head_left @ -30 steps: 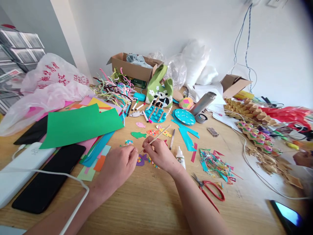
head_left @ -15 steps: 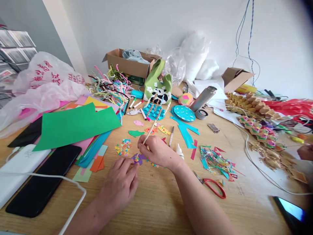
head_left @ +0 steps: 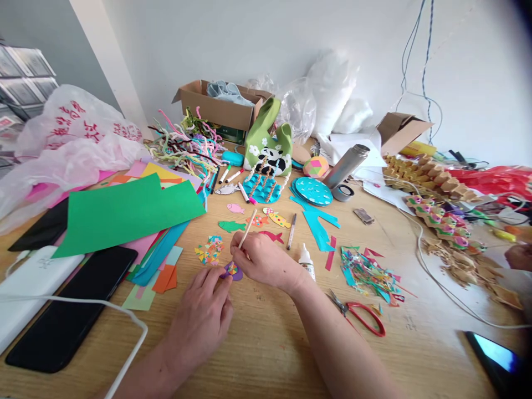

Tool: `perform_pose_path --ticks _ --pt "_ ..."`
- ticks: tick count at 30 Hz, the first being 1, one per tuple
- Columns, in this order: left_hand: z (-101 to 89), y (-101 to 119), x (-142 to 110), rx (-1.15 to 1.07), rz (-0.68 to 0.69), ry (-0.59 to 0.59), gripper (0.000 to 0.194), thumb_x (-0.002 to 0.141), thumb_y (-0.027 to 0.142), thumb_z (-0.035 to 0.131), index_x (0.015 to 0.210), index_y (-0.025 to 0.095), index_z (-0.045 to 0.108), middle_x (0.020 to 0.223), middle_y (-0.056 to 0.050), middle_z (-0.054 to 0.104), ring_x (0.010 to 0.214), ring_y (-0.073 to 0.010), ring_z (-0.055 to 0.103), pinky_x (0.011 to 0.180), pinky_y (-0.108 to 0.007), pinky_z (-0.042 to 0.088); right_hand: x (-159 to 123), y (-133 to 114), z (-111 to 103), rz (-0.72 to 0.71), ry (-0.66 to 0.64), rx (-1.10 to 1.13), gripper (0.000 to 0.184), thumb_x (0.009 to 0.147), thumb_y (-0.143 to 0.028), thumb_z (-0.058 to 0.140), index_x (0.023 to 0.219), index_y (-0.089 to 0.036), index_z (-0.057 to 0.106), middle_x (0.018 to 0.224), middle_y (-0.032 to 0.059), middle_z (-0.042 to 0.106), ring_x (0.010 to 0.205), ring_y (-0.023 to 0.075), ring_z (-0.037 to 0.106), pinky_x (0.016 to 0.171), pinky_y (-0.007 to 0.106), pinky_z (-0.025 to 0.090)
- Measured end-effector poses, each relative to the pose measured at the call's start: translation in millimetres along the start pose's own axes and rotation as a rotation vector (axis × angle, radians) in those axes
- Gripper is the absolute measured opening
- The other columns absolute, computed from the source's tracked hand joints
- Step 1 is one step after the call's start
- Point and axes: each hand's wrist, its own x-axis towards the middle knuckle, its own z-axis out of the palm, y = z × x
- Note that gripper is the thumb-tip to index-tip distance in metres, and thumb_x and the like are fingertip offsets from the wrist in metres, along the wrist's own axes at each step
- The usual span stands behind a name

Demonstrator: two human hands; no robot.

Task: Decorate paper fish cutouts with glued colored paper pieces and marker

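Note:
My right hand (head_left: pixel 268 261) is closed around a thin wooden stick (head_left: pixel 248 226), which slants up from the fingers; its lower tip is hidden behind them. Just beneath is a purple paper cutout (head_left: pixel 238 274) with small coloured paper pieces on it. The fingertips of my left hand (head_left: pixel 203 307) hold that cutout by its left edge against the table. Close by lies a pile of tiny paper bits (head_left: pixel 210 250). Beyond my hands are paper fish: a green fish (head_left: pixel 232 226), a pink fish (head_left: pixel 235 208), a yellow fish (head_left: pixel 279 220) and a red fish (head_left: pixel 272 236), partly covered.
A white glue bottle (head_left: pixel 306 260), a pen (head_left: pixel 292 231) and red-handled scissors (head_left: pixel 366 317) lie right of my hands. Paper scraps (head_left: pixel 369 274) are heaped beyond. Green paper (head_left: pixel 137 213) and a black phone (head_left: pixel 70 310) are left. Another person's hand (head_left: pixel 519 256) shows at the right edge.
My right hand has shifted slightly left with the stick, nearer the purple cutout. More of the red fish and glue bottle shows. My left hand stays at the cutout's edge.

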Motion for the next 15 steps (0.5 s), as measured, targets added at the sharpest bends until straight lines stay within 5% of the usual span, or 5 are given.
perform_pose_path --ticks 15 --pt "3.7 -2.0 0.5 0.005 0.004 0.035 0.031 0.085 0.008 0.045 0.108 0.009 0.066 0.108 -0.013 0.067 0.1 -0.0272 0.058 0.088 -0.047 0.055 0.9 -0.2 2.5 -0.023 -0.006 -0.064 0.018 0.09 -0.009 0.048 0.076 -0.016 0.056 0.066 0.0002 0.055 0.061 0.012 0.046 0.057 0.023 0.03"
